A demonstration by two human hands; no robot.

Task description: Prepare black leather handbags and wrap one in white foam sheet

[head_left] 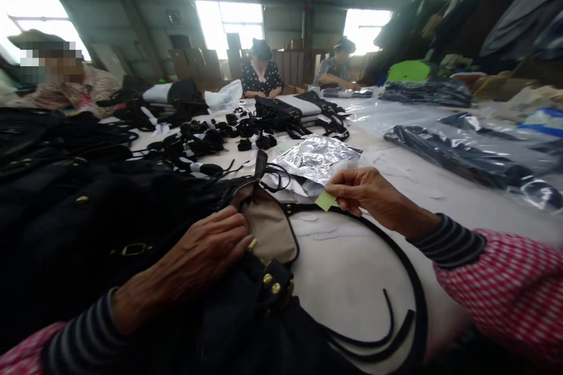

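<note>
A black bag (246,304) with gold studs and a beige lining (268,222) lies in front of me, its opening partly spread. My left hand (206,246) is closed on the edge of that opening, the fingertips partly hidden by the fabric. Between the thumb and fingers of my right hand (365,190) is a small yellow-green paper slip (325,200), held above the table. Below it, the bag's black strap (409,263) curves out to the right across the white surface.
A silvery plastic packet (316,155) lies just beyond my right hand. More black bags (65,199) are heaped at left, and small black bundles (206,137) at centre. Plastic-wrapped dark items (475,149) lie at right. Three people sit along the far side, one a co-worker (261,73) in dotted clothing.
</note>
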